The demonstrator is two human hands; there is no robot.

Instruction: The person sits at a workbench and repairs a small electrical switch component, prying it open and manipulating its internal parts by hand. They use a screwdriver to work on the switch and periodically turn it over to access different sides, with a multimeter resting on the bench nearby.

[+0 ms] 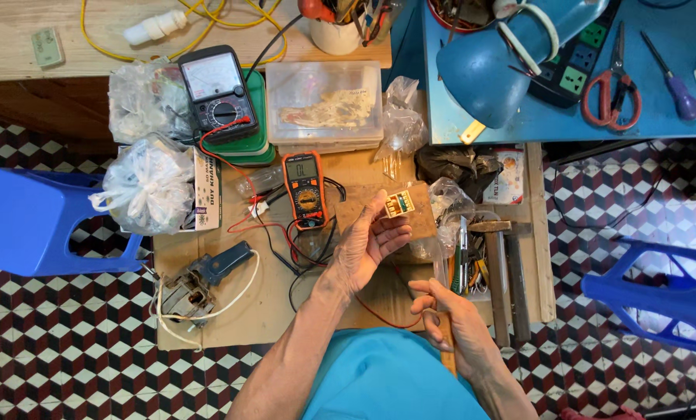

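My left hand holds up a small yellowish circuit part between thumb and fingertips, above a brown wooden block. My right hand rests lower, near my lap, pinching a thin red wire that loops back toward the table; a wooden handle lies under it. An orange digital multimeter with red and black leads lies just left of my left hand.
A black analog meter sits on green boxes beside plastic bags. A clear plastic box, hammers, a grey clamp with white cable, blue stools and a blue table with red-handled scissors surround the work board.
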